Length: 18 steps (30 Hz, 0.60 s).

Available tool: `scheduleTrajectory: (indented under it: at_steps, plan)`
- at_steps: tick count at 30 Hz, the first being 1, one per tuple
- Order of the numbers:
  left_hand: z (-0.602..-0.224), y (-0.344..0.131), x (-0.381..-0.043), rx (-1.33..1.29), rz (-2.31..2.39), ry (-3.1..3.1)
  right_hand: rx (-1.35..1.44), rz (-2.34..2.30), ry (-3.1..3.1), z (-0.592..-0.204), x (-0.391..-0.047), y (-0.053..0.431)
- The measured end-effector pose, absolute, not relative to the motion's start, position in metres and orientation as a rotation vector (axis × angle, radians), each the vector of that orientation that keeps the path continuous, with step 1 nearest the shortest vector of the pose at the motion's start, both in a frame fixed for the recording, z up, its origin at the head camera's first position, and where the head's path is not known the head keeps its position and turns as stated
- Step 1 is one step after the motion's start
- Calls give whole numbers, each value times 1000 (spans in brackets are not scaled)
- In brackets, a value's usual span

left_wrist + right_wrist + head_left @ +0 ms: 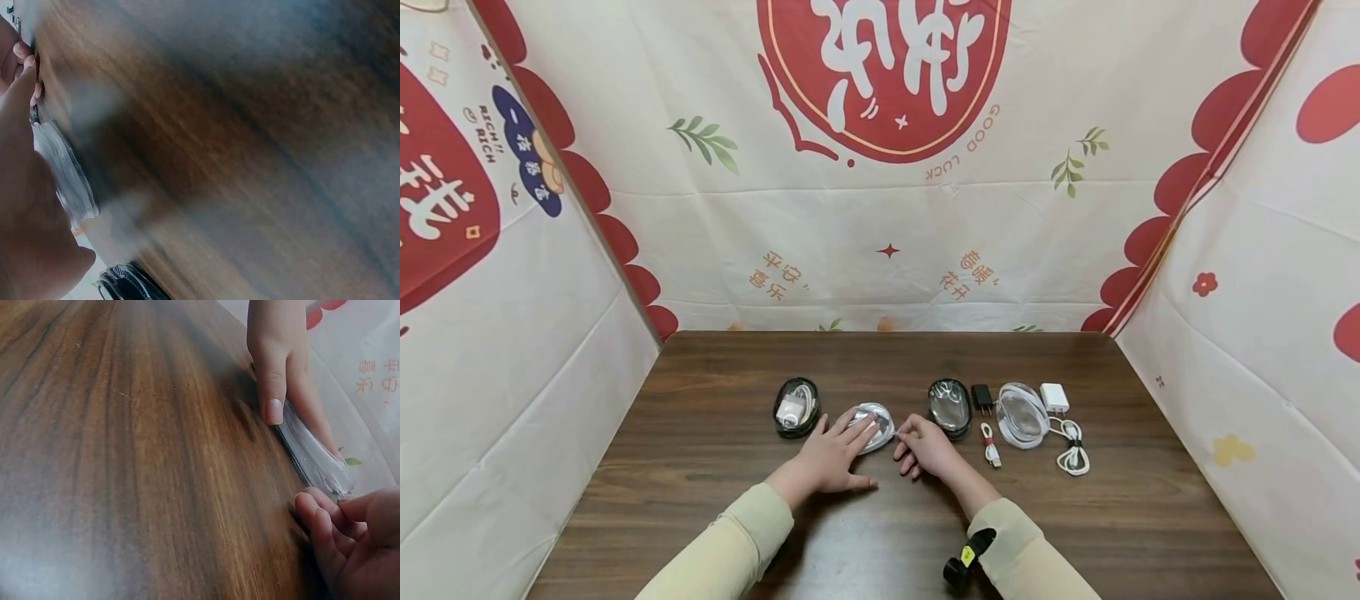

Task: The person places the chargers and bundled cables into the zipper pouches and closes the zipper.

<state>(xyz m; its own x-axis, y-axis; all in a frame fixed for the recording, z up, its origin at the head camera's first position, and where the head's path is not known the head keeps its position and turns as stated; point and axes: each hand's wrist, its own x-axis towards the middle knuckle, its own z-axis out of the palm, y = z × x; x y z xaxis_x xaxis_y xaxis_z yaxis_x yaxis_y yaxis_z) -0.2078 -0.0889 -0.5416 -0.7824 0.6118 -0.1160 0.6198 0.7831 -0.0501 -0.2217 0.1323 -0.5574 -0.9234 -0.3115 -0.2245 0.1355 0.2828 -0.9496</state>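
My left hand (831, 457) lies with straight fingers across a small clear zip pouch (886, 417) in the middle of the table and presses it down. Something dark shows through the pouch's clear top. At its right end, thumb and index finger of my right hand (925, 446) pinch the small zipper pull (340, 499); the other fingers are curled loosely. In the right wrist view the pouch (312, 453) lies flat, with the left thumb at its near edge. The left wrist view shows the pouch (65, 178) beyond the left hand.
On the wooden table (715, 367), a black-rimmed pouch (796, 408) holding a white charger and cable stands left. Rightward are another black-rimmed pouch (950, 407), a black plug (982, 397), a short cable (989, 443), a clear pouch (1022, 415), a white charger (1054, 397) and a bundled white cable (1073, 450).
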Motion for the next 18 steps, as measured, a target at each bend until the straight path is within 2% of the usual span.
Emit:
scheduleTrajectory:
  at_steps: [12, 18]
  plan:
    - [-548, -89, -208, 1011, -89, 2908, -378, -1503, 2183, -553, -212, 118]
    - [-544, -87, -209, 1001, -113, 2891, -368, -1504, 2175, -554, -210, 116]
